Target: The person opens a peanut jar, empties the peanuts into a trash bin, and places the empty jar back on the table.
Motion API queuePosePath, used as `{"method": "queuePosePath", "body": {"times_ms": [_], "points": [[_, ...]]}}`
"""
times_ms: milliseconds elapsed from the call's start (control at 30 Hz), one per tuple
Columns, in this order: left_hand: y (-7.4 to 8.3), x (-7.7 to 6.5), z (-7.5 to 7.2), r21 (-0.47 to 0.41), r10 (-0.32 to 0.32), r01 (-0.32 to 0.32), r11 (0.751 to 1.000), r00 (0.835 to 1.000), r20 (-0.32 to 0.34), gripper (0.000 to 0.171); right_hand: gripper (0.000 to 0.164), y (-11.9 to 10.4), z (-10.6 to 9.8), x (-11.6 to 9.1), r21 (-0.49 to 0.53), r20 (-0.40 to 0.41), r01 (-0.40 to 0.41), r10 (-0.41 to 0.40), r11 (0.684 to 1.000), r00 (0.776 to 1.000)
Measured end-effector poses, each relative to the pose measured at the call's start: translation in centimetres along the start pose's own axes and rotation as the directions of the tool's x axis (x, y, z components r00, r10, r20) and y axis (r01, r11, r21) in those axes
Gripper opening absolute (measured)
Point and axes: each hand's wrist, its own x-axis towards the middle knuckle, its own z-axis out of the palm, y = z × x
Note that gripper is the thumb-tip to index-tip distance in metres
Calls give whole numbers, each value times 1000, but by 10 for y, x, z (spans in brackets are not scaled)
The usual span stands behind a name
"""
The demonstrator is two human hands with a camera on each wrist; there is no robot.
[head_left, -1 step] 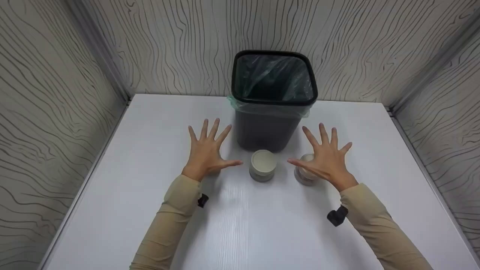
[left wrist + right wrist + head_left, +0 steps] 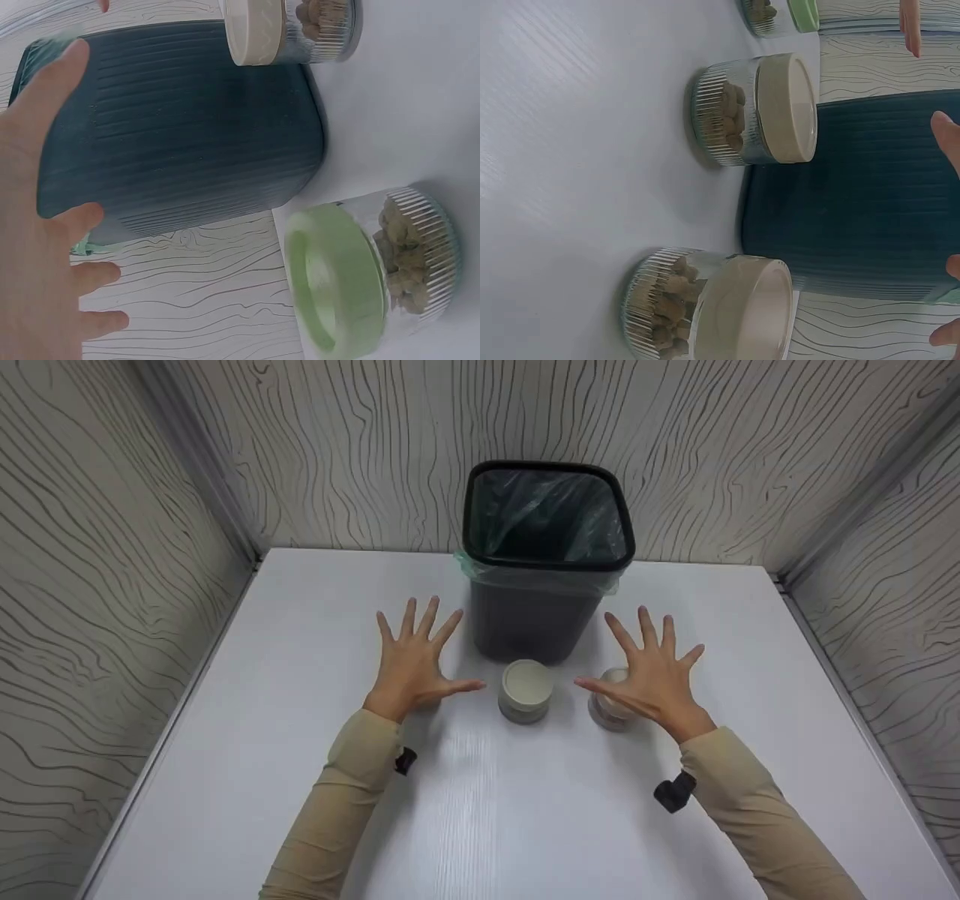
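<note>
My left hand (image 2: 411, 667) hovers over the left of the white table, fingers spread wide, holding nothing. Beneath it stands a ribbed glass jar with a green lid (image 2: 337, 277), hidden by the hand in the head view; small brown lumps lie inside. Between the hands is a second glass jar with a cream lid (image 2: 527, 686), also with brown lumps. My right hand (image 2: 656, 682), equally spread and holding nothing, is above a third jar with a pale lid (image 2: 742, 307), partly covering it in the head view. All three jars are upright with lids on.
Behind the middle jar stands a dark rectangular trash bin (image 2: 525, 622), lined with a thin translucent greenish bag (image 2: 540, 577) folded over its rim. Wood-grain patterned panels (image 2: 337, 457) enclose the white table (image 2: 540, 825) at the back and both sides.
</note>
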Motion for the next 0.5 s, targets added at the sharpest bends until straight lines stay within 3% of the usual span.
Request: {"method": "queuePosePath", "body": {"times_ms": [500], "points": [[0, -8, -1, -54, 9, -11, 998, 999, -40, 105, 101, 0, 7, -8, -3, -36, 9, -9, 1000, 999]]}}
